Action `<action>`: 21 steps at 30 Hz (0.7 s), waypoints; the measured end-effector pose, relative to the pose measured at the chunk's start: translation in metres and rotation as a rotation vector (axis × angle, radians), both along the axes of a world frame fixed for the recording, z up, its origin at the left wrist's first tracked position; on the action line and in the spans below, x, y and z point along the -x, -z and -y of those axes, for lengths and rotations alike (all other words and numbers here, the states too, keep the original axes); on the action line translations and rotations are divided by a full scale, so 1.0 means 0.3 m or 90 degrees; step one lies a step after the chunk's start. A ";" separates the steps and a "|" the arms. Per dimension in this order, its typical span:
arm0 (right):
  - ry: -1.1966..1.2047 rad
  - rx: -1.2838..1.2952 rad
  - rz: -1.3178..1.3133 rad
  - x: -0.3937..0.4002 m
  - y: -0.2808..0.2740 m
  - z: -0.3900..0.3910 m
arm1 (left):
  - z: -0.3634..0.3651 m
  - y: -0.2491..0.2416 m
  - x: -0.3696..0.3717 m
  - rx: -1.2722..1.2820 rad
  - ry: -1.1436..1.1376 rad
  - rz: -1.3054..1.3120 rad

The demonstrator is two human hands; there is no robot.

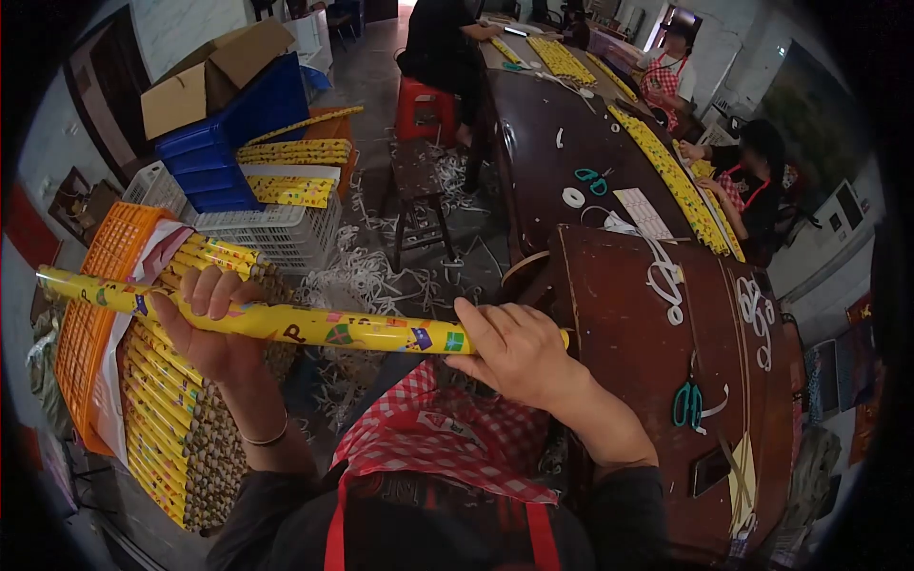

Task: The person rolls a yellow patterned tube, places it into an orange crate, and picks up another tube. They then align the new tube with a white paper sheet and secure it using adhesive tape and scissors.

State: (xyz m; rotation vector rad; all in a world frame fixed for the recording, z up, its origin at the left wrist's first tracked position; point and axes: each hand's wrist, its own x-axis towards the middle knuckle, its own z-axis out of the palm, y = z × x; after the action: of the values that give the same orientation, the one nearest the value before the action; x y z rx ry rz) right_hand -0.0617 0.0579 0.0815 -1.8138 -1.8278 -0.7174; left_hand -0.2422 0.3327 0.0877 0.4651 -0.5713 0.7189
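Observation:
A long yellow roll with a colourful printed pattern [381, 333] lies across the view in front of my red checked apron [428, 433], its left end raised a little. My left hand [211, 319] is wrapped round it left of the middle. Near its right end, my right hand [514, 352] grips it too, thumb along the top. Beneath and beyond my left hand, many similar rolls [162, 419] are stacked beside an orange basket [86, 333]. The roll's far right tip shows just past my right hand.
A brown table [619, 314] at right bears teal scissors [687, 403], a phone [709, 471] and white strips. Blue crates [214, 152] stand at back left, near a wooden stool [416, 171]. White scraps [362, 276] litter the floor. Co-workers sit around a far table [533, 124].

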 end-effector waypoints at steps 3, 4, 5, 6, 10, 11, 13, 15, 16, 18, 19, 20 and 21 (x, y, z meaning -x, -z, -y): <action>0.084 0.140 -0.050 0.009 0.022 0.008 | -0.012 0.018 0.000 0.002 -0.038 -0.029; 0.068 0.104 -0.042 0.010 0.031 -0.001 | -0.025 0.023 0.004 0.000 -0.038 -0.028; 0.053 0.068 -0.035 0.012 0.039 -0.008 | -0.042 0.030 0.012 0.023 -0.033 -0.047; 0.054 0.067 -0.035 0.012 0.045 -0.011 | -0.057 0.032 0.020 0.046 -0.029 -0.065; 0.090 0.049 -0.015 0.007 0.063 -0.022 | -0.085 0.034 0.045 0.156 -0.139 -0.154; 0.104 0.052 -0.007 0.005 0.068 -0.025 | -0.089 0.035 0.047 0.136 -0.123 -0.144; 0.093 0.058 -0.030 0.008 0.087 -0.026 | -0.085 0.026 0.045 0.115 -0.107 -0.133; 0.082 0.066 -0.052 0.003 0.091 -0.030 | -0.058 0.005 0.025 0.091 -0.128 -0.093; 0.066 0.057 -0.071 -0.007 0.088 -0.028 | -0.033 0.001 0.008 0.092 -0.130 -0.092; 0.047 0.049 -0.088 -0.012 0.080 -0.030 | 0.043 -0.009 -0.038 0.069 -0.080 -0.022; 0.046 0.046 -0.100 -0.008 0.074 -0.030 | 0.088 -0.014 -0.060 0.069 -0.081 -0.020; 0.046 0.043 -0.112 -0.004 0.069 -0.028 | 0.139 -0.019 -0.082 0.057 -0.131 -0.068; 0.046 0.044 -0.110 -0.003 0.066 -0.027 | 0.180 -0.021 -0.101 0.044 -0.179 -0.116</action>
State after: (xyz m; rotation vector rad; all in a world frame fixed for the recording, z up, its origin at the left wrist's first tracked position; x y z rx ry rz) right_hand -0.0609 0.0661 0.0617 -1.9298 -1.7018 -0.5104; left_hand -0.2119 0.2787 0.0940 0.5469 -0.3116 0.9502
